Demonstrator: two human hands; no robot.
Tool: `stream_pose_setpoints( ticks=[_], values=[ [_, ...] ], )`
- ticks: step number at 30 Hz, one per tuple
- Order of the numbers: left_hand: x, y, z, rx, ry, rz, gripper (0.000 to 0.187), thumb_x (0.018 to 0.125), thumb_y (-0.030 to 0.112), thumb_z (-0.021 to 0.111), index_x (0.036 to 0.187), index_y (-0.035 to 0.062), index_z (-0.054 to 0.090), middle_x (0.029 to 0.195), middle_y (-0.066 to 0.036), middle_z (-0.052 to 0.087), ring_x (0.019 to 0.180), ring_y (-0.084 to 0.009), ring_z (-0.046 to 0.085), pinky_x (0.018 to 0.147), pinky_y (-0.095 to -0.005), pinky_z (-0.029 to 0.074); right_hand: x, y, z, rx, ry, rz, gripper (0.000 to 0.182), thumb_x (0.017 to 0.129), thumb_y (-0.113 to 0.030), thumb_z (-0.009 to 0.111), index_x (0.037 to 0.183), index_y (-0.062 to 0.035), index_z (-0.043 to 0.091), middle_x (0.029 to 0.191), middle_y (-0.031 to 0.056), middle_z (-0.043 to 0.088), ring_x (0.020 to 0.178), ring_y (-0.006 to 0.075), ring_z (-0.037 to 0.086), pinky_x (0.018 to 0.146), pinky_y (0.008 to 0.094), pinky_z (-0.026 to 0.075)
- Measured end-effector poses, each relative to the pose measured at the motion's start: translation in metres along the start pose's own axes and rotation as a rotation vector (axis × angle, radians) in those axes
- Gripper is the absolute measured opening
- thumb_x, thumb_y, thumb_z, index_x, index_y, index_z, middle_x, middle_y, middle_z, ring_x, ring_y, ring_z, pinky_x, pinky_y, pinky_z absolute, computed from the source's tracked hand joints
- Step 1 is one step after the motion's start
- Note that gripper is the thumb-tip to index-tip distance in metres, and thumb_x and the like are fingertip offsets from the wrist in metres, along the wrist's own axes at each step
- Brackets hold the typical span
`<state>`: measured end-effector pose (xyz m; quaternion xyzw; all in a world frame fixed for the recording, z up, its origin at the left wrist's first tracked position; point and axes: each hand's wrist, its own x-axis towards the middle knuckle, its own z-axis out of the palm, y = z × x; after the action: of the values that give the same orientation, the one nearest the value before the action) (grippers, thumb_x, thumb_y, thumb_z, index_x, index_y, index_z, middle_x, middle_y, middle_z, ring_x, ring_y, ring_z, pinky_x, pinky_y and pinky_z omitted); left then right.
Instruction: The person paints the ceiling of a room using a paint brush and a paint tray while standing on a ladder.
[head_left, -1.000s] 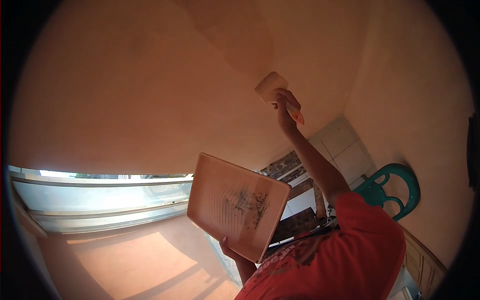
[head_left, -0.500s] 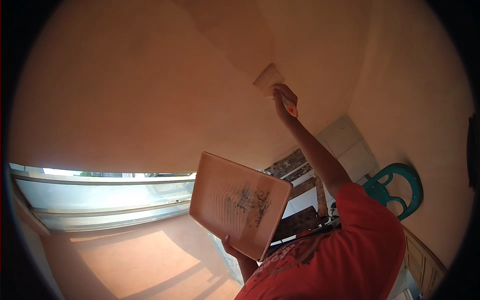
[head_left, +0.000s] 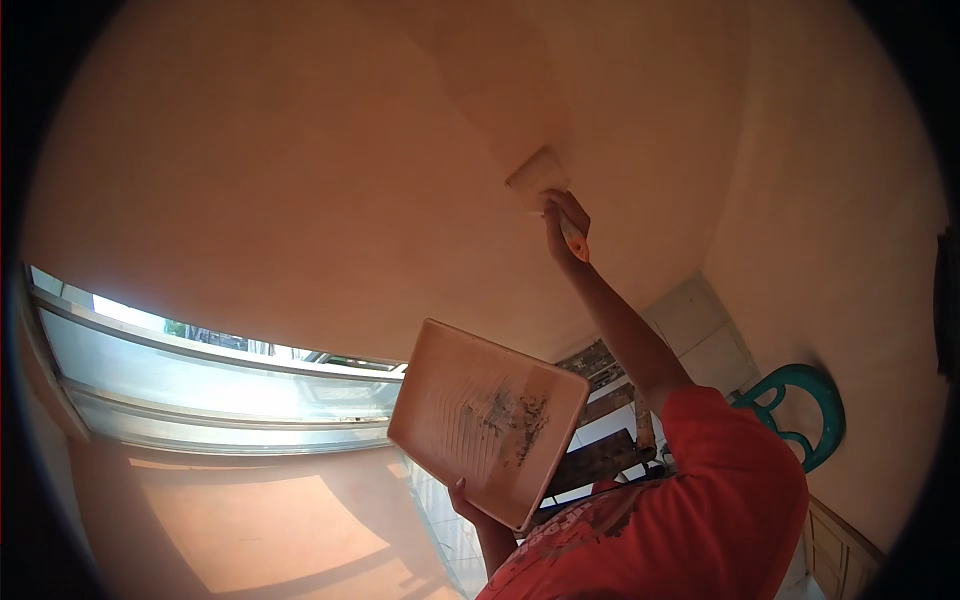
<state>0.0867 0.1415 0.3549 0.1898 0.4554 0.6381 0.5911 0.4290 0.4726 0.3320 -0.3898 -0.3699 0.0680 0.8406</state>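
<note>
My right hand point(head_left: 567, 222) is closed around the orange-tipped handle of a wide paintbrush point(head_left: 538, 178), reaching up to the peach wall point(head_left: 300, 200). The bristles appear to touch the wall at the lower end of a darker, wet-looking strip point(head_left: 505, 90). My left hand point(head_left: 468, 503) grips the lower edge of a paint tray point(head_left: 430, 400), thumb over the rim. The tray is tilted, its ribbed inside coated in peach paint with dark specks or smears. The fingers under the tray are hidden.
A window point(head_left: 210, 370) with pale frosted panes lies at the left, above a sunlit wall area point(head_left: 260, 530). A green plastic chair point(head_left: 825, 410) stands at the right. Dark, paint-stained boards point(head_left: 600, 460) lie behind the tray, over white floor tiles.
The paintbrush has moved a little down the wall in my right hand, and the darker strip reaches lower. My view has tilted slightly; the tray is still in my left hand.
</note>
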Motion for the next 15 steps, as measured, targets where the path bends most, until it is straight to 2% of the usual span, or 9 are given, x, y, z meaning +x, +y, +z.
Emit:
stream_pose_setpoints(
  ticks=[2,4,6,8,9,11,13,15],
  values=[
    [-0.002,0.0,0.003,-0.001,0.0,-0.007,0.079,0.079,0.038,0.059,0.145,0.0021,0.035,0.133,-0.021,0.049,0.121,-0.0386,0.051,0.101,-0.051,0.045,-0.042,0.034,-0.024,-0.062,0.0,0.043,0.009,0.094,-0.002,0.06,0.1,0.0016,0.065,0.083,0.0064,0.061,0.073,0.0139,0.06,0.07,0.0272,0.049],
    [-0.001,-0.002,0.003,0.001,0.013,0.035,0.084,0.077,0.036,0.057,0.148,0.0013,0.03,0.134,-0.023,0.048,0.122,-0.0412,0.051,0.102,-0.0518,0.046,-0.051,0.031,-0.046,-0.087,-0.013,0.063,0.01,0.095,-0.005,0.06,0.1,0.001,0.065,0.08,0.0053,0.061,0.071,0.0136,0.06,0.068,0.0274,0.05],
    [-0.008,0.002,0.012,-0.068,-0.06,-0.017,0.084,0.078,0.036,0.057,0.149,0.0011,0.029,0.138,-0.025,0.046,0.124,-0.0418,0.05,0.103,-0.052,0.045,-0.052,0.009,-0.07,-0.039,-0.026,0.594,0.013,0.098,-0.012,0.059,0.1,-0.0012,0.066,0.075,0.0028,0.06,0.062,0.011,0.059,0.059,0.0255,0.049],
    [-0.001,-0.003,0.001,-0.126,-0.126,-0.009,0.083,0.079,0.035,0.057,0.149,0.0007,0.029,0.14,-0.026,0.045,0.126,-0.0424,0.05,0.105,-0.0528,0.044,-0.029,-0.007,-0.076,0.004,-0.104,0.489,0.018,0.099,-0.018,0.053,0.106,-0.0036,0.064,0.072,0.0027,0.058,0.054,0.006,0.051,0.046,0.0234,0.041],
    [0.002,-0.004,-0.004,-0.13,-0.115,-0.007,0.082,0.079,0.034,0.057,0.149,0.0005,0.029,0.14,-0.026,0.045,0.127,-0.0421,0.05,0.106,-0.0526,0.044,-0.006,-0.041,-0.068,0.109,-0.156,0.42,0.026,0.097,-0.016,0.052,0.118,-0.0027,0.059,0.072,0.0033,0.059,0.054,0.0065,0.05,0.046,0.0229,0.038],
    [0.002,-0.006,-0.009,-0.16,-0.099,-0.008,0.08,0.08,0.03,0.057,0.149,-0.0002,0.029,0.139,-0.025,0.047,0.127,-0.0405,0.05,0.106,-0.0508,0.043,0.031,-0.132,-0.051,0.16,-0.226,0.365,0.045,0.093,-0.013,0.053,0.137,-0.0032,0.046,0.075,0.0072,0.061,0.054,0.0109,0.05,0.052,0.0254,0.041],
    [0.004,-0.007,-0.009,-0.168,-0.101,0.007,0.079,0.08,0.029,0.058,0.148,-0.0004,0.03,0.139,-0.025,0.047,0.126,-0.0397,0.051,0.107,-0.0496,0.044,0.053,-0.198,-0.039,0.193,-0.347,0.296,0.049,0.093,-0.012,0.053,0.14,-0.0039,0.041,0.08,0.0095,0.063,0.056,0.0128,0.052,0.055,0.0277,0.045],
    [0.004,-0.01,-0.01,-0.182,-0.104,0.043,0.076,0.081,0.03,0.059,0.146,-0.001,0.034,0.135,-0.024,0.051,0.123,-0.0381,0.053,0.105,-0.0486,0.045,0.055,-0.264,-0.026,0.197,-0.475,0.282,0.046,0.093,-0.013,0.055,0.136,-0.0034,0.045,0.082,0.0097,0.063,0.058,0.0135,0.055,0.056,0.0282,0.046]
  ],
)
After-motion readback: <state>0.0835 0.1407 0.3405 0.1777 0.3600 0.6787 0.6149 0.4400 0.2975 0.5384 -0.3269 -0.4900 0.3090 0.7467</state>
